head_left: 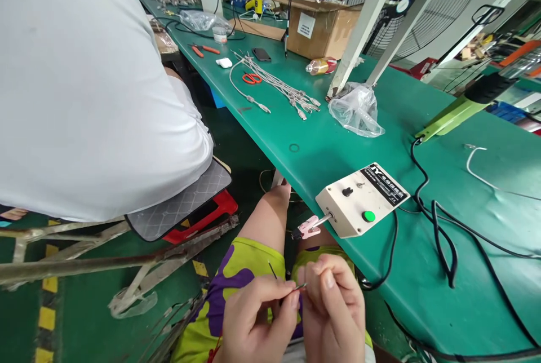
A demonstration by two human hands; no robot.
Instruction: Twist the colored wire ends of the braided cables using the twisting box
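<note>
In the head view my left hand [262, 318] is closed, thumb and forefinger pinching a thin wire [301, 286] whose short end sticks out toward the right. Another thin dark strand [271, 269] rises behind those fingers. Close beside it, my right hand [333, 306] is curled with thumb against fingers; whatever lies in that pinch is too small or hidden to name. Both hands hover above my lap. Just beyond them a beige control box [353, 205] with a black knob and a green button sits at the table edge, a pink clip [307, 228] on its shaft.
Grey cables [279, 85], orange-handled scissors [252, 78] and a plastic bag [357, 109] lie on the green table [304, 151]. A green heat gun [454, 109] and black cords occupy the right. A person in white [97, 87] sits close on the left.
</note>
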